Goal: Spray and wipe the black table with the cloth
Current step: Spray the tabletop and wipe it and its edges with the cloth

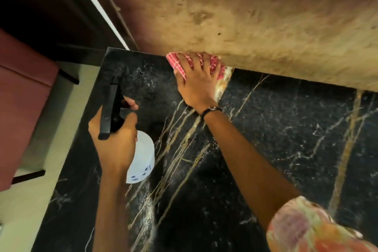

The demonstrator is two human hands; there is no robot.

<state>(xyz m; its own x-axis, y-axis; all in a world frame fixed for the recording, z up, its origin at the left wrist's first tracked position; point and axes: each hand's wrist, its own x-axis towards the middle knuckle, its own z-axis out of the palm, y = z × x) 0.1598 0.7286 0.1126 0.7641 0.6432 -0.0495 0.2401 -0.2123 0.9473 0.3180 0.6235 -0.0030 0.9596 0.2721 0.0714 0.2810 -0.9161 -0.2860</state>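
maroon seat (pixel 22 96) left; stained wall (pixel 255 18) behind.

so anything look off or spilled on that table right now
Nothing stands out. The right hand presses the red checked cloth on the black table by the wall; the left hand holds the spray bottle upright.
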